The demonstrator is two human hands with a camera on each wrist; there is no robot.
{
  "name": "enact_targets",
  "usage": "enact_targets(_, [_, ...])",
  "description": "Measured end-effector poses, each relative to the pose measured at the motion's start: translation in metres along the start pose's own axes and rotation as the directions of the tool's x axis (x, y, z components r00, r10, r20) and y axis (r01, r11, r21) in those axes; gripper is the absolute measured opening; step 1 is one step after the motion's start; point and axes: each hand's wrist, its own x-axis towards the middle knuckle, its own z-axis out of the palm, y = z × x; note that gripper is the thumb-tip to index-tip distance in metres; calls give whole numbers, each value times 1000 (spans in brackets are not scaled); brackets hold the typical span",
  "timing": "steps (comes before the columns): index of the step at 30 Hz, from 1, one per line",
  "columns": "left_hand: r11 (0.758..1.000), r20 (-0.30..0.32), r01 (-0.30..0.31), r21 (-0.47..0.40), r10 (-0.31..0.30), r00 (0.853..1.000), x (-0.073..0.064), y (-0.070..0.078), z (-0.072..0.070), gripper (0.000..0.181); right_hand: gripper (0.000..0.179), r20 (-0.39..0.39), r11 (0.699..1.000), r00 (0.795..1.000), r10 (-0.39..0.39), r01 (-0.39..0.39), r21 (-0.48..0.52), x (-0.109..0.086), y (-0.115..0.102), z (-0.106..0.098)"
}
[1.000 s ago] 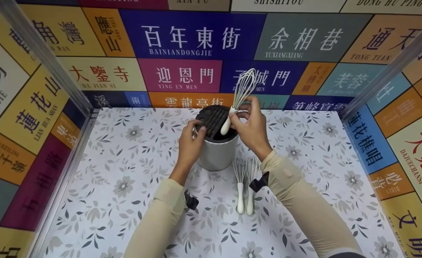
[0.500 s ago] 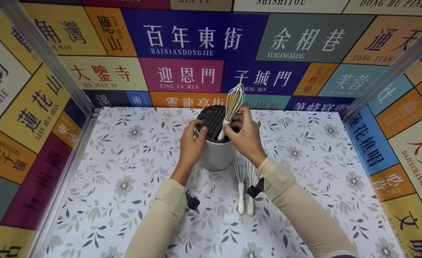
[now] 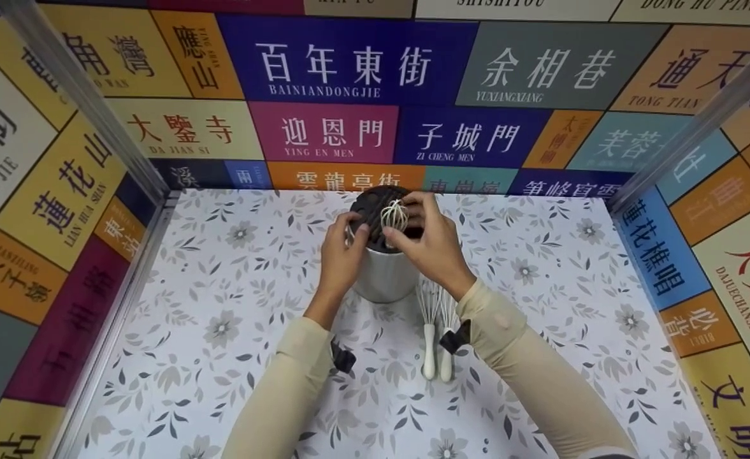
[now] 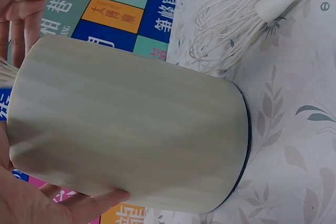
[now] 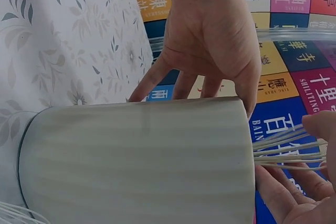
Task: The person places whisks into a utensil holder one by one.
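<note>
A silvery-white round utensil holder (image 3: 384, 277) with a dark slotted top (image 3: 369, 213) stands on the table. My left hand (image 3: 341, 252) grips its left side near the rim, thumb on the top edge and fingers along the wall (image 5: 136, 166). Above the top, my right hand (image 3: 435, 245) holds a wire whisk (image 3: 395, 215) by its wires between thumb and fingers. The handle is down inside the holder, out of sight; only the wire loops show. In the right wrist view, whisk wires (image 5: 289, 150) stick out past the rim.
Two more whisks with white handles lie side by side in front of the holder, one on the left (image 3: 429, 350) and one on the right (image 3: 446, 360). A floral cloth (image 3: 222, 382) covers the table. Printed panels (image 3: 336, 131) wall in the back and both sides.
The whisk has come left and down into the holder, its handle dropping out of sight. My right hand moved with it, from handle to wires. My left hand has stayed on the holder.
</note>
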Motion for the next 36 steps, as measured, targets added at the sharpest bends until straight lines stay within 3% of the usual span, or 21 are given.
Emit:
enact_targets(12, [1000,-3,0,-22,0,1000,1,-1,0,28,41,-13,994,996,-92,91,-61,-2,1,1])
enact_targets(17, [1000,0,5,-12,-5,1000,0,-2,0,29,38,-11,995,996,-87,86,-57,-4,0,0])
enact_targets(23, [1000,-8,-2,2,2,1000,1,-3,-1,30,38,2,999,1000,-23,23,-30,-8,-2,-9])
enact_targets(29, [1000,-9,-3,-21,3,1000,2,-1,0,28,32,-11,988,999,52,-50,145,-18,0,-29])
enact_targets(32, [1000,-12,-4,-27,3,1000,1,0,0,27,31,-24,976,995,96,-89,201,-28,9,-41])
enact_targets(36, [1000,-21,-13,-24,12,1000,0,1,0,26,35,-29,968,982,187,-180,175,-49,32,-54])
